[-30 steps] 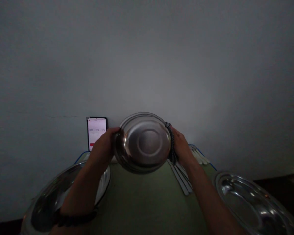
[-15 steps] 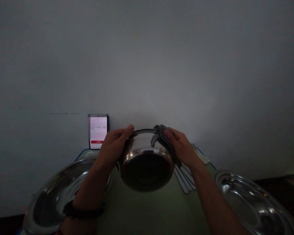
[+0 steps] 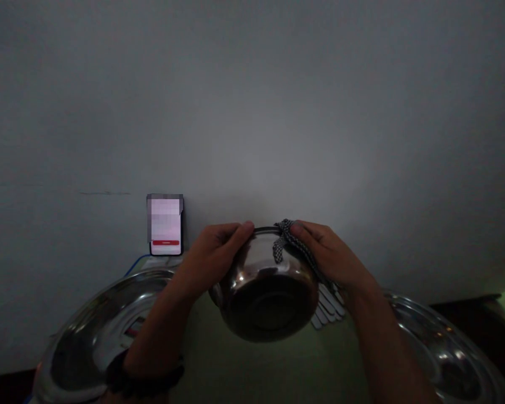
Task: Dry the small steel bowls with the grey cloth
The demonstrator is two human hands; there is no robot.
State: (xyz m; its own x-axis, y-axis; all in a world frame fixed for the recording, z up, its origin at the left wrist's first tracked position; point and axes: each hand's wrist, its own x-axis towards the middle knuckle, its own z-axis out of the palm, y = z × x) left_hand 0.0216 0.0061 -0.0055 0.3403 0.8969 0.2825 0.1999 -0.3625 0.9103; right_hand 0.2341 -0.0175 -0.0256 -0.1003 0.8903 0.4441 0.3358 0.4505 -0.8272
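Note:
A shiny steel pot [image 3: 256,264] is held up above the table, tilted so its dark underside faces me. My left hand [image 3: 219,252] is closed on the pot's left rim, thumb on top and fingers out of sight behind it. On the right side, my right hand [image 3: 326,252] grips the rim through a black-and-white checked cloth [image 3: 287,238]. Part of that cloth hangs over the pot's outer wall, and more of it runs down under my palm. The pot's inside is hidden from me.
Large steel basins flank me, one at left [image 3: 71,348] and one at right [image 3: 458,359]. A phone [image 3: 165,224] leans upright against the wall [image 3: 252,112]. Several flat, pale utensil handles [image 3: 330,308] lie on the green table [image 3: 252,370], right of the pot.
The pot and both hands have shifted to the right and slightly down in view. Both hands keep their grip, and the cloth remains at the right rim.

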